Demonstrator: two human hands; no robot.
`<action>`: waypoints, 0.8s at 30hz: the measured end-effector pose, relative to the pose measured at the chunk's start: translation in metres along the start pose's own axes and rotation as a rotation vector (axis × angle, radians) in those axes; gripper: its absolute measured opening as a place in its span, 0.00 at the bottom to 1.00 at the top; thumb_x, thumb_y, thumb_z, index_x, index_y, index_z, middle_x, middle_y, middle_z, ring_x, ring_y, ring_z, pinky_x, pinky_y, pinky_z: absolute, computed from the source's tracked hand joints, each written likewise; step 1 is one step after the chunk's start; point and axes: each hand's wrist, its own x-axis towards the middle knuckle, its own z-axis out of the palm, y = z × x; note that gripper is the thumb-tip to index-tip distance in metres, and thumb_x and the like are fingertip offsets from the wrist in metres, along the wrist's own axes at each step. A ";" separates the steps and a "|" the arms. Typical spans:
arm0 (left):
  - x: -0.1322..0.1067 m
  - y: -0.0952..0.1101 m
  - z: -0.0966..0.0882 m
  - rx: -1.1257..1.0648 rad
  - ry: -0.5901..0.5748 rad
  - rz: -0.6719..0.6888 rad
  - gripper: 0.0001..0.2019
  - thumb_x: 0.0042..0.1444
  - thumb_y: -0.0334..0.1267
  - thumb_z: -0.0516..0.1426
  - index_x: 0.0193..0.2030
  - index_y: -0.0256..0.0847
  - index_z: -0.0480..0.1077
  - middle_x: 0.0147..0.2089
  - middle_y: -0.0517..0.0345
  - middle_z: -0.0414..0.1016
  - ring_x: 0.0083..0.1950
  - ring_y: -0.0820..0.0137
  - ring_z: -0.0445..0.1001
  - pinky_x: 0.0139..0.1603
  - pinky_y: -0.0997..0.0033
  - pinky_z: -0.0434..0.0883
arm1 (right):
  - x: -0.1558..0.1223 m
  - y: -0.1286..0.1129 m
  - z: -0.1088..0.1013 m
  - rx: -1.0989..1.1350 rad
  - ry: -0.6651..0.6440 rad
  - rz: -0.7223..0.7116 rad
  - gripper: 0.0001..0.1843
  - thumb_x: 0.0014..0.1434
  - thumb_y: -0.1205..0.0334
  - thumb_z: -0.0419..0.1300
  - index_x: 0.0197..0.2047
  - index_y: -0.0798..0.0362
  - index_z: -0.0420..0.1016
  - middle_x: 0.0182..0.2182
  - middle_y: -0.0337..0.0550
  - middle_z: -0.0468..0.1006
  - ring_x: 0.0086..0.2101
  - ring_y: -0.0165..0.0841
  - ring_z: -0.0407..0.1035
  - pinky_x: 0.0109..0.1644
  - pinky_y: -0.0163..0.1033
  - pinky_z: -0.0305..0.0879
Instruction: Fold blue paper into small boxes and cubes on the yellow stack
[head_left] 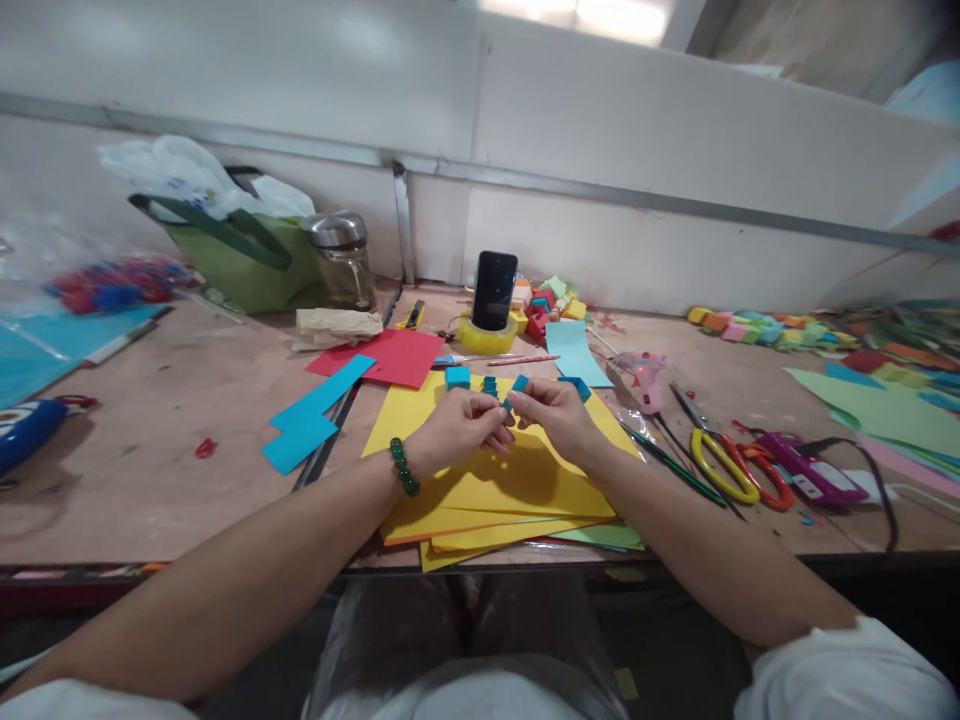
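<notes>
Between my two hands is a small blue paper piece (519, 384), pinched by the fingertips above a stack of yellow paper sheets (480, 490). My left hand (466, 424), with a green bead bracelet (403, 466) at the wrist, is closed at its lower left side. My right hand (556, 416) is closed on it from the right. Just beyond the fingers lie a blue paper cube (457, 378), some small folded blue pieces (490, 385) and another folded blue piece (576, 386), partly hidden by my right hand.
Blue strips (322, 395) and red paper (397, 357) lie left. A phone (495, 290) stands in a tape roll (487, 336) behind, near colourful paper cubes (551, 300). A pink glue gun (648, 378), yellow-handled scissors (724, 468) and a purple device (814, 468) are right.
</notes>
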 end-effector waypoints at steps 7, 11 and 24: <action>-0.003 0.009 -0.001 -0.022 -0.013 -0.050 0.12 0.50 0.42 0.60 0.27 0.33 0.73 0.23 0.53 0.78 0.23 0.72 0.76 0.25 0.78 0.69 | 0.000 0.001 -0.001 0.049 -0.057 -0.023 0.20 0.44 0.46 0.68 0.20 0.54 0.71 0.16 0.33 0.69 0.19 0.23 0.60 0.25 0.32 0.60; -0.004 0.011 0.000 -0.005 0.015 -0.071 0.08 0.48 0.38 0.59 0.26 0.34 0.73 0.23 0.54 0.78 0.23 0.72 0.76 0.24 0.79 0.68 | 0.001 0.001 -0.003 0.016 -0.078 -0.024 0.15 0.44 0.51 0.69 0.23 0.55 0.74 0.19 0.35 0.72 0.21 0.24 0.63 0.26 0.31 0.62; -0.003 0.010 0.000 0.013 0.059 -0.157 0.08 0.44 0.34 0.55 0.19 0.35 0.70 0.22 0.55 0.77 0.21 0.75 0.74 0.23 0.80 0.66 | -0.007 0.005 -0.001 -0.433 0.078 -0.396 0.07 0.53 0.61 0.62 0.26 0.54 0.73 0.23 0.39 0.73 0.24 0.28 0.67 0.26 0.33 0.66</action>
